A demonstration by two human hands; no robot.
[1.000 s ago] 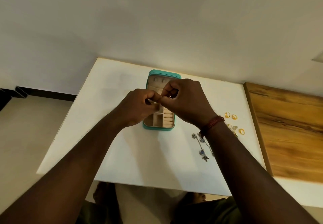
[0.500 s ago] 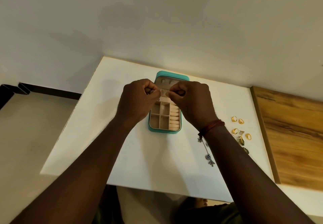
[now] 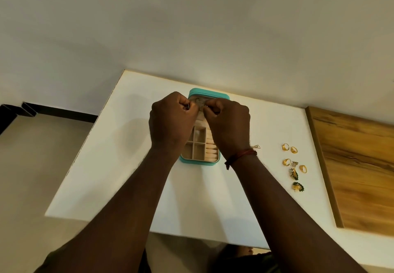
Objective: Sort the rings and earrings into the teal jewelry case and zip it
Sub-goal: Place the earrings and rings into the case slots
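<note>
The teal jewelry case (image 3: 210, 93) lies open at the middle of the white table (image 3: 119, 166), its beige compartments and ring rolls showing. Both hands hover over its far half with fingers curled. My left hand (image 3: 170, 121) pinches a small dark earring at its fingertips. My right hand (image 3: 228, 123) pinches another small piece just beside it, against the lid's inner panel. Several gold rings (image 3: 285, 146) lie to the right, with two green-and-gold earrings (image 3: 298, 187) below them. A gold earring (image 3: 255, 146) peeks out beside my right wrist.
A wooden board (image 3: 358, 166) lies along the table's right side. The wall rises directly behind the table's far edge. The floor shows to the left of the table.
Both hands have moved from the case's middle toward its far lid half, still pinching the small pieces. The view has shifted, so the silver earrings under my right forearm are now hidden.
</note>
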